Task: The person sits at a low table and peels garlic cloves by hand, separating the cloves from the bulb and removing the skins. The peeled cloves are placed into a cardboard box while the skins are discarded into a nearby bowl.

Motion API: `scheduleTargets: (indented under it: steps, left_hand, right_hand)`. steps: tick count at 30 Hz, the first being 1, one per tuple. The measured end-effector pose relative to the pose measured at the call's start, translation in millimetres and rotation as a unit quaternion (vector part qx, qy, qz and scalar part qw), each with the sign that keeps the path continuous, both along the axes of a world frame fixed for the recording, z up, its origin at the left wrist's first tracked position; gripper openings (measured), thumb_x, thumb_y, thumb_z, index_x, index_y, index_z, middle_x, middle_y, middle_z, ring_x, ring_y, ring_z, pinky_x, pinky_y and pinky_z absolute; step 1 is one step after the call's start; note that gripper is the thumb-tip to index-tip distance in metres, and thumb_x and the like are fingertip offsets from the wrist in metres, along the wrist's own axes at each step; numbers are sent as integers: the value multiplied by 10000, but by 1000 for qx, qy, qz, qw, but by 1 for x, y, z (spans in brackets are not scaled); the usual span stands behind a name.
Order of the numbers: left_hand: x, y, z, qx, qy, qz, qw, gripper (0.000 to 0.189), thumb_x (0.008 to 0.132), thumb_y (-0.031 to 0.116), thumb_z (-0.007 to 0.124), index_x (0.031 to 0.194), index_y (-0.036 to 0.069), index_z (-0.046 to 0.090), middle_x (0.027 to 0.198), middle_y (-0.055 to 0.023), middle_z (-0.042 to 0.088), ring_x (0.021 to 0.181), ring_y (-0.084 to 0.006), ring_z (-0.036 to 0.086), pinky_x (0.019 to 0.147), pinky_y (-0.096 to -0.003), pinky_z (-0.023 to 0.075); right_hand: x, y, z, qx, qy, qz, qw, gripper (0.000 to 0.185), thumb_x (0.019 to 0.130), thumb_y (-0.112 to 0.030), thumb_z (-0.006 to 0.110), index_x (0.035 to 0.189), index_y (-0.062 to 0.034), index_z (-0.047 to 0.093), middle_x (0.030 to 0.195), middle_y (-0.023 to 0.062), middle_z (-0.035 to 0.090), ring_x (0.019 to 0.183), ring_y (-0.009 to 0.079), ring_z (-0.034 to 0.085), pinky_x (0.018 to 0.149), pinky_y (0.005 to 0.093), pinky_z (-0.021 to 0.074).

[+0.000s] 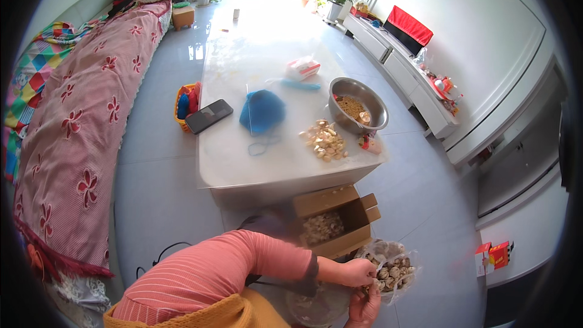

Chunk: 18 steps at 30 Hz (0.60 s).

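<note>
My left hand (357, 272) and my right hand (365, 305) meet at the fingertips, pinching a small brownish piece that the fingers mostly hide. Just beyond them a clear plastic bag (412, 278) stands open on the floor, holding several brownish bulbs (391, 273) that look like garlic. Left of the bag, a cardboard box (337, 250) with raised flaps contains pale, papery scraps (323, 228). On the table (255, 171) lies a heap of pale cloves (327, 141). Beside it stands a steel bowl (380, 111) with yellowish grains (350, 107) and some larger pieces.
Blue knitting (262, 111) with a needle, a smartphone (209, 116) and a tissue pack (303, 69) lie on the table. An orange basket (179, 120) of yarn adjoins its left side. A covered sofa (86, 114) runs along the left; a low white cabinet (401, 73) stands right.
</note>
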State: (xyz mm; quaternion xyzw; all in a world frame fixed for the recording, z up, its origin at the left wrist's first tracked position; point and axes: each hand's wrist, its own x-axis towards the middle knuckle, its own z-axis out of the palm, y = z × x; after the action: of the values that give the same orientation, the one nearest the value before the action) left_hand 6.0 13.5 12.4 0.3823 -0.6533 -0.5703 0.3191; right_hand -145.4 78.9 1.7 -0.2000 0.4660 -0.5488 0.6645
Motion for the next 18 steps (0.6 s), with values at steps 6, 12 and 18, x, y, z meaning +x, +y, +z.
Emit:
scheduleTargets:
  steps: [6, 12, 18]
  left_hand:
    - [16, -9, 16, 142, 57, -51, 987, 263, 767, 136, 651, 985, -6, 622, 650, -70, 620, 575, -151, 602, 519, -286, 492]
    - [23, -11, 19, 216, 175, -5, 961, 137, 680, 2, 653, 788, -5, 570, 639, -57, 585, 545, -143, 598, 479, -268, 492]
    - [28, -11, 15, 214, 178, -28, 960, 138, 678, 10, 666, 757, 31, 554, 649, -35, 568, 542, -140, 590, 461, -271, 465]
  right_hand:
    - [5, -7, 5, 0, -47, 2, 999, 155, 873, -125, 628, 1014, -72, 590, 872, 26, 620, 694, 112, 566, 489, 190, 403]
    - [-7, -8, -8, -4, -60, 48, 997, 149, 856, -75, 611, 1003, -67, 586, 857, 36, 622, 677, 123, 580, 486, 209, 413]
    - [1, -8, -10, 16, -7, -39, 999, 121, 893, -158, 589, 981, -77, 609, 864, 20, 622, 724, 119, 582, 557, 232, 432]
